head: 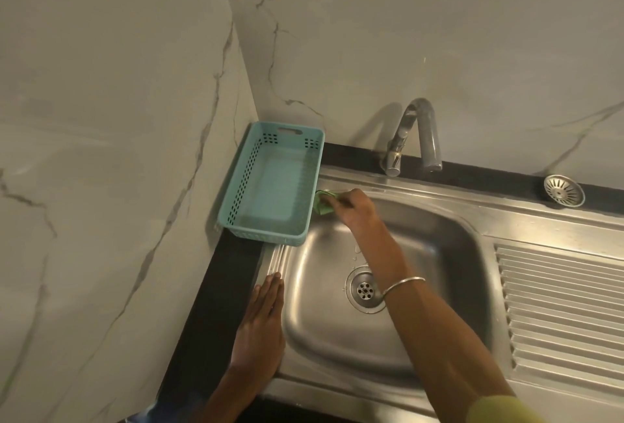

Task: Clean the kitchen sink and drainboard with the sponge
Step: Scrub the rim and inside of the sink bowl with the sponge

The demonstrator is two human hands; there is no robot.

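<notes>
Sink (439,253): we take the steel basin as our landmark; its bowl sits between the ribbed left rim and the drainboard, the round drain (365,290) low in its floor with a few water drops just above it
Sponge (323,203): we see a green sponge at the sink's far left corner, pressed against the upper rim, just beside the basket
Right hand (356,208): we reach across the sink bowl to that corner; the grip is curled and pinching the sponge, fingers bent over it; a thin metal bangle (401,285) rings the wrist above the drain
Left hand (261,324): we lay it flat on the sink's left rim, fingers straight and pressed together, pointing toward the basket, holding nothing
Drainboard (560,307): grooved steel to the right of the sink bowl
Basket (248,182): a teal plastic basket with perforated walls, at the sink's far left, its near end overlapping the rim, set in the wall corner
Tap (413,135): a curved metal spout behind the sink, on the dark counter (223,287) strip
Strainer (564,190): a round metal strainer behind the drainboard, well apart from the sponge
Walls (405,34): white veined marble behind and left of the sink
</notes>
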